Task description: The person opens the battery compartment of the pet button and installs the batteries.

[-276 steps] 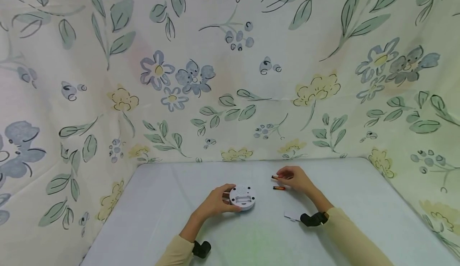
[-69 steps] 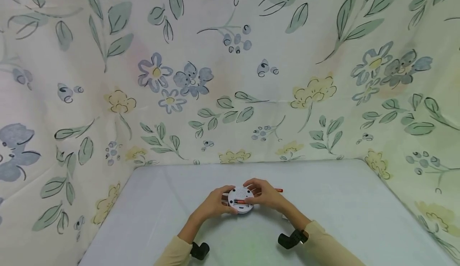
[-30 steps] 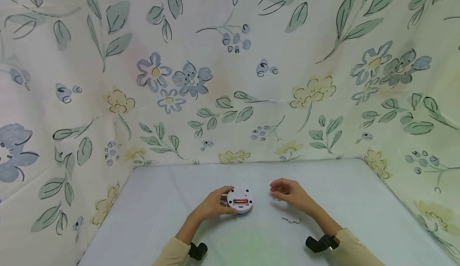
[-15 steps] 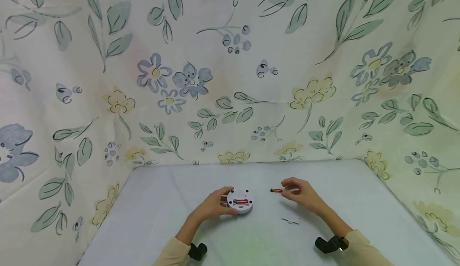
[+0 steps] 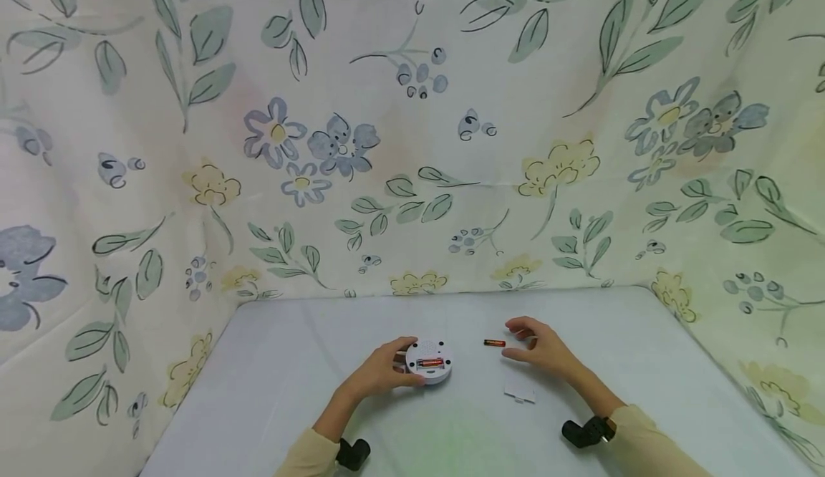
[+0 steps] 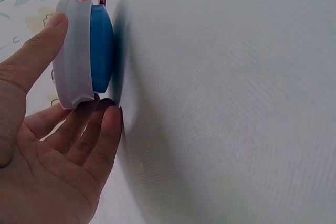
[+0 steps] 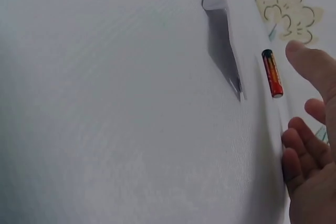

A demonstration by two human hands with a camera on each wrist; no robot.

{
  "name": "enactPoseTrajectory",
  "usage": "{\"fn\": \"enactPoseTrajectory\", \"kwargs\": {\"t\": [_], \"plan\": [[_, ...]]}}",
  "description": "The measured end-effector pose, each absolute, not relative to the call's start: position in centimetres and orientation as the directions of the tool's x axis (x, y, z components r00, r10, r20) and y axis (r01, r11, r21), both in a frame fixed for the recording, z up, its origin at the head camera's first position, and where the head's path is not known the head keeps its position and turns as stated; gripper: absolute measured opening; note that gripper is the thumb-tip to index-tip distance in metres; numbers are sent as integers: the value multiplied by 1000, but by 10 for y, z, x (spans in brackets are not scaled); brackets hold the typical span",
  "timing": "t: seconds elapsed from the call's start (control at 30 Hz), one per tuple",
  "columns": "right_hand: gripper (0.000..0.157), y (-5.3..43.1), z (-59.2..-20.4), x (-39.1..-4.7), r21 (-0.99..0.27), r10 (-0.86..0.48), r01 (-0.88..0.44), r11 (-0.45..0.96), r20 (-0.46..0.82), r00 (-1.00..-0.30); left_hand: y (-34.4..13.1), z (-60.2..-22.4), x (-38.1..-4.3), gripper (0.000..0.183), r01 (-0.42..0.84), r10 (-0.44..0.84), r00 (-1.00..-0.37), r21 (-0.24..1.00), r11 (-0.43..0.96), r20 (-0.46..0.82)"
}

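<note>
My left hand (image 5: 379, 371) grips the left rim of a round white device (image 5: 417, 375), thumb in front and fingers behind. Its underside faces up, with speaker holes, several dark feet and an uncovered battery compartment holding one red and black battery (image 5: 430, 363). In the left wrist view the white casing (image 6: 76, 56) has a blue part (image 6: 102, 51) facing the table. A second battery (image 5: 494, 343) lies loose on the table, also seen as a battery (image 7: 272, 74) in the right wrist view. Just right of it, my right hand (image 5: 540, 348) has thumb and fingers spread, holding nothing.
A white battery cover (image 5: 519, 389) with a small tab lies on the table (image 5: 309, 405) in front of the right hand. Floral cloth (image 5: 412, 140) hangs behind the table and along both sides.
Earlier, two batteries lay loose; the right hand put one into the device's compartment, then moved back right to the other. Its fingers now stand apart from that battery. The left hand keeps its grip.
</note>
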State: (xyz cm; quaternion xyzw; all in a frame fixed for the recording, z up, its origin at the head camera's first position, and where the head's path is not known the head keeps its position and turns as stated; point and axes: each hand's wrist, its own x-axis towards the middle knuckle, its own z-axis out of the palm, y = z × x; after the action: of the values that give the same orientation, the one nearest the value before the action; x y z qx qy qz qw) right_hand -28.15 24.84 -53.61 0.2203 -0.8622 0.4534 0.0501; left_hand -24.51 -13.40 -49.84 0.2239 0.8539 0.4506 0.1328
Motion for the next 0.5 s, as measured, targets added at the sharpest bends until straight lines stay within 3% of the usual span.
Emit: {"fn": "enactPoseTrajectory", "kwargs": {"t": [0.17, 0.37, 0.5], "plan": [[46, 239, -535, -284, -738, -347, -421, 527, 265, -900, -133, -499, -246, 79, 262, 505, -863, 835, 485, -23], [16, 231, -530, -285, -705, -348, -400, 586, 226, -910, -133, -500, -247, 79, 266, 504, -863, 833, 484, -18], [7, 230, -528, -286, -694, -353, -399, 599, 218, -910, -134, -500, -247, 79, 269, 507, -862, 836, 478, -13]]}}
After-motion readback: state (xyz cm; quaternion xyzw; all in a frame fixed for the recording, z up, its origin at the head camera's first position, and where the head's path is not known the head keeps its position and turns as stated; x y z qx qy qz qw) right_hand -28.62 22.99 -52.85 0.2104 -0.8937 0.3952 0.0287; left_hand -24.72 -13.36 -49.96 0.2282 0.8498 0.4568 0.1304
